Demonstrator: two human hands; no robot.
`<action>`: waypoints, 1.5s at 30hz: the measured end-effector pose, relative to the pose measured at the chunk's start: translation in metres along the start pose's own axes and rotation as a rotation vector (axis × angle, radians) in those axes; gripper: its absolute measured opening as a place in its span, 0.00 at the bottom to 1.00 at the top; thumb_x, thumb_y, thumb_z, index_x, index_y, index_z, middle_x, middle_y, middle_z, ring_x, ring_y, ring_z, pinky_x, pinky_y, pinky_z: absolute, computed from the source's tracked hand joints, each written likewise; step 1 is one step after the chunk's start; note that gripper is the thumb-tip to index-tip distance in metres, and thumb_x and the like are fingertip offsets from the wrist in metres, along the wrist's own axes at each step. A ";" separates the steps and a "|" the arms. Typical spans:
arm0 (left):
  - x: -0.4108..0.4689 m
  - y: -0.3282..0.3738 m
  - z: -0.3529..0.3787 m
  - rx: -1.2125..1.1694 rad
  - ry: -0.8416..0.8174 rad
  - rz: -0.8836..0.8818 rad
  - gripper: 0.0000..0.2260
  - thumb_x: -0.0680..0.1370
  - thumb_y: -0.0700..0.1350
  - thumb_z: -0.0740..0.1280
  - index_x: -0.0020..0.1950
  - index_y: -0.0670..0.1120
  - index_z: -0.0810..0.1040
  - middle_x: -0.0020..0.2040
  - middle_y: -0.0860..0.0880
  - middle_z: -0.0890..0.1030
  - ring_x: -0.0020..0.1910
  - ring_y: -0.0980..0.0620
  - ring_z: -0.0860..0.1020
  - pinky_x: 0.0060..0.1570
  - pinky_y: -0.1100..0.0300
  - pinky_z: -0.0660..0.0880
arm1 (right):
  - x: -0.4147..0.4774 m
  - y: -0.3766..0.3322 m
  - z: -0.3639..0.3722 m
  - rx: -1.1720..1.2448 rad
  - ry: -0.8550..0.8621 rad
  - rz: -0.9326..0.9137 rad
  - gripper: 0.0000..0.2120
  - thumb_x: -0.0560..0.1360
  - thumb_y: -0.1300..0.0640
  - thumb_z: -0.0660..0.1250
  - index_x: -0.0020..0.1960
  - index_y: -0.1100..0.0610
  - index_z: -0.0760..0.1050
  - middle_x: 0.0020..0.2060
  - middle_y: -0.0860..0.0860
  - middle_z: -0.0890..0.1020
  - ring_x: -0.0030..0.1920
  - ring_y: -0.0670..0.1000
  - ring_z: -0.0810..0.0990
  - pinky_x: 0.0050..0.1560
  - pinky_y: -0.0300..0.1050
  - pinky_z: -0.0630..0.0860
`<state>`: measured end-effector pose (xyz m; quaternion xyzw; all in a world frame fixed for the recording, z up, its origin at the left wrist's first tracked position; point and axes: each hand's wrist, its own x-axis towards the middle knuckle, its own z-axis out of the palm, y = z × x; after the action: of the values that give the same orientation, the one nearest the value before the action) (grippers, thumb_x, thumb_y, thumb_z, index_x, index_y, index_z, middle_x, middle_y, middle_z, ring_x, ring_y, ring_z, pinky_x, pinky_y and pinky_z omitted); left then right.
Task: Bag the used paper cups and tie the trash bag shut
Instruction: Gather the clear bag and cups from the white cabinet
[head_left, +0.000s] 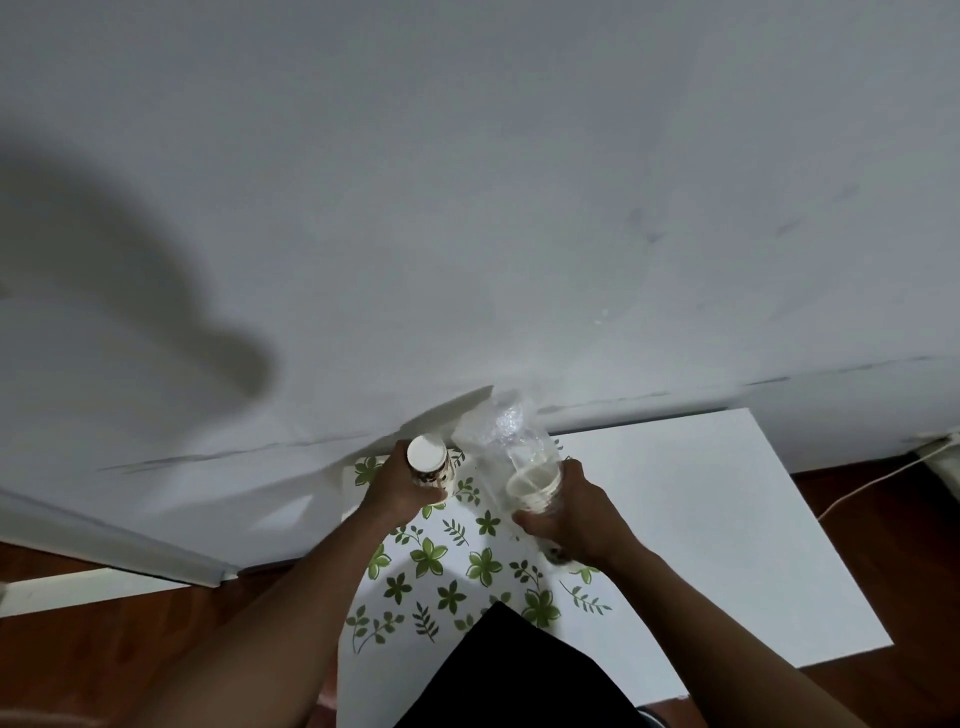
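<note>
Head view, left hand (402, 486) gripping a stack of paper cups (428, 460) at 11 o'clock on the table (701, 519), right hand (569, 512) at 1 o'clock grasping a clear bag (506, 441) with 1 cup (535, 491) inside.

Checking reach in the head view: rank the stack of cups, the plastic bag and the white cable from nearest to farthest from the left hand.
1. Stack of cups: in the left hand's grip.
2. Plastic bag: just right of it, held by the right hand.
3. White cable: on the floor, far right.
</note>
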<state>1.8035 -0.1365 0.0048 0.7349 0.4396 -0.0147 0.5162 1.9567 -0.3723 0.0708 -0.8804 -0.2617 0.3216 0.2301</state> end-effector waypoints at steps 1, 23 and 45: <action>0.000 0.001 0.000 -0.005 -0.029 -0.009 0.45 0.65 0.44 0.87 0.76 0.47 0.68 0.66 0.50 0.79 0.70 0.44 0.78 0.61 0.55 0.75 | 0.000 0.000 -0.001 -0.003 0.001 0.000 0.46 0.57 0.26 0.76 0.67 0.50 0.68 0.57 0.47 0.83 0.56 0.55 0.85 0.59 0.60 0.85; -0.083 0.113 -0.076 0.454 -0.184 0.326 0.13 0.79 0.33 0.68 0.42 0.48 0.87 0.37 0.54 0.86 0.32 0.63 0.79 0.34 0.67 0.72 | 0.007 -0.021 -0.046 -0.325 -0.121 -0.502 0.48 0.61 0.27 0.83 0.71 0.47 0.70 0.55 0.46 0.76 0.53 0.50 0.79 0.52 0.49 0.77; -0.092 0.109 -0.042 0.451 -0.278 0.270 0.16 0.81 0.24 0.60 0.43 0.43 0.76 0.41 0.51 0.76 0.50 0.51 0.75 0.59 0.55 0.76 | -0.002 -0.030 -0.035 -0.455 -0.010 -0.522 0.45 0.67 0.28 0.79 0.73 0.53 0.71 0.61 0.52 0.79 0.59 0.57 0.81 0.57 0.55 0.80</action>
<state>1.8011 -0.1715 0.1496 0.8738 0.2485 -0.1438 0.3925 1.9696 -0.3593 0.1128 -0.8110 -0.5441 0.1898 0.1012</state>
